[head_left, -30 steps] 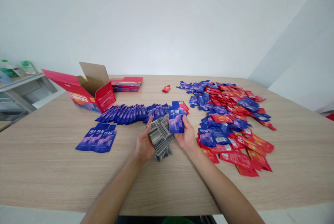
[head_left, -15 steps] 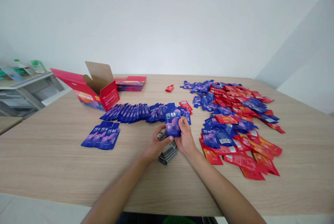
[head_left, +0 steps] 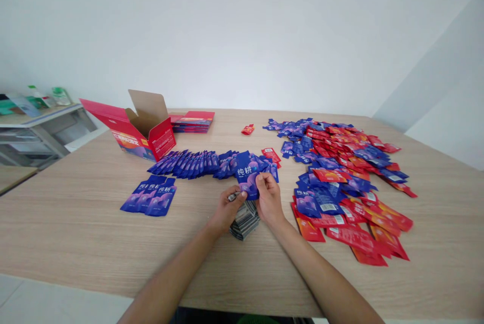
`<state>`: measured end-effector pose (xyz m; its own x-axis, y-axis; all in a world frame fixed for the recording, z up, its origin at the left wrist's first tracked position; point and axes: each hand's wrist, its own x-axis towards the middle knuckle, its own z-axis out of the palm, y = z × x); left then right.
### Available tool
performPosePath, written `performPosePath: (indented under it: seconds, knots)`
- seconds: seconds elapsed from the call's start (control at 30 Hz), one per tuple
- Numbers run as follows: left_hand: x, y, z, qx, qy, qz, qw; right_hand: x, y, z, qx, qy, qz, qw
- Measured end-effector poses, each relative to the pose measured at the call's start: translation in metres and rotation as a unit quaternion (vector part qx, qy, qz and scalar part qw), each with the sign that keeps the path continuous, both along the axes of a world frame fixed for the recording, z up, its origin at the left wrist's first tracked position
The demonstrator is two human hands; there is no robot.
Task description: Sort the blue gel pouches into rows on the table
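Observation:
A blue-purple sachet [head_left: 247, 175] with white lettering is held up between both hands over the table. My left hand [head_left: 228, 209] pinches its lower left corner. The thumb and fingers of my right hand [head_left: 269, 199] grip its right edge. Right below the hands lies a bundle of grey-black striped packets [head_left: 244, 222], partly covered by my fingers. Behind the held sachet runs a long overlapping row of blue sachets [head_left: 194, 164]. To the left, three blue sachets [head_left: 158, 198] lie fanned out face up.
An open red carton [head_left: 162, 138] stands at the back left, beside a stack of flat red boxes [head_left: 194, 121]. A large mixed heap of red sachets [head_left: 357, 238] and blue ones covers the right side. One small red sachet [head_left: 248, 129] lies at the back. A side shelf [head_left: 45, 115] holds bottles.
The held sachet has shifted slightly left and tilted a little between my hands. The whole view has moved slightly. Both hands keep their hold.

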<state>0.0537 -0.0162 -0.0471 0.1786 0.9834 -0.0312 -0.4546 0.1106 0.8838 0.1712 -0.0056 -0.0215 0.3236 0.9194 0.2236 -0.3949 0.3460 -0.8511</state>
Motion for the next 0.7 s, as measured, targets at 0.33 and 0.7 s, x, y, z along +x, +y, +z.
performPosePath:
  seconds: [0.33, 0.7]
  knots:
    - [0.002, -0.001, 0.001, -0.009, -0.023, 0.018, 1.000, -0.001, -0.002, 0.002, -0.007, -0.007, 0.003, 1.000]
    - [-0.002, 0.002, 0.004, -0.076, -0.074, 0.028, 0.994, 0.018, -0.005, 0.003, 0.049, -0.253, -0.035, 0.966]
